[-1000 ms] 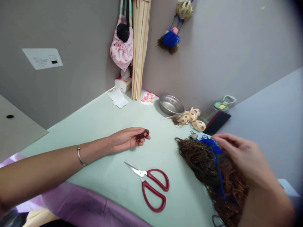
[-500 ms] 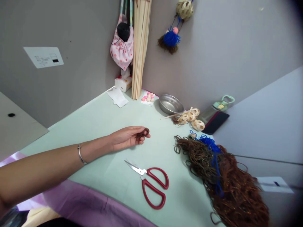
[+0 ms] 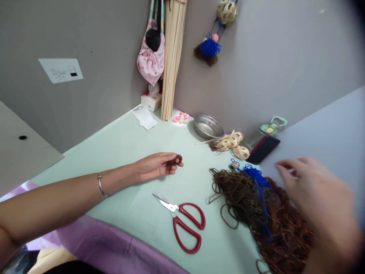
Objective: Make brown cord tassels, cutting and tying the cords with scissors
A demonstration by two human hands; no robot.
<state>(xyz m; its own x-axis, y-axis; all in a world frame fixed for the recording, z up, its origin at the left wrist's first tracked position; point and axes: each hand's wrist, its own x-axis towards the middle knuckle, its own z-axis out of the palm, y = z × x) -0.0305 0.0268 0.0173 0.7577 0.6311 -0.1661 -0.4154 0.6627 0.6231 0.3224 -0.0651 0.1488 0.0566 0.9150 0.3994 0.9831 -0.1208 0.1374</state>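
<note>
My left hand (image 3: 155,166) is closed around a small bundle of brown yarn (image 3: 174,161) above the middle of the table. Below it, scissors (image 3: 185,222) with red handles lie with their blades pointing up and left. On the right, my right hand (image 3: 310,186) hovers in front of a big loose heap of dark brown yarn (image 3: 248,194). Its thumb and forefinger are pinched together, and motion blurs them. Whatever they hold, if anything, I cannot make out. A tangle of blue yarn (image 3: 258,177) lies across the heap, close to a small spool (image 3: 234,166).
Behind stand a steel bowl (image 3: 208,127), several woven balls (image 3: 231,141), a bottle (image 3: 261,133) and a dark phone (image 3: 264,149). Pink beads (image 3: 180,119), paper sheets (image 3: 144,118), a tissue pack (image 3: 151,102) and long wooden strips (image 3: 173,61) fill the corner. A tasselled ornament (image 3: 210,47) hangs on the wall.
My right hand has come into view at the right, in front of the yarn heap. My left hand keeps its hold on the small yarn bundle. The whole view has shifted slightly.
</note>
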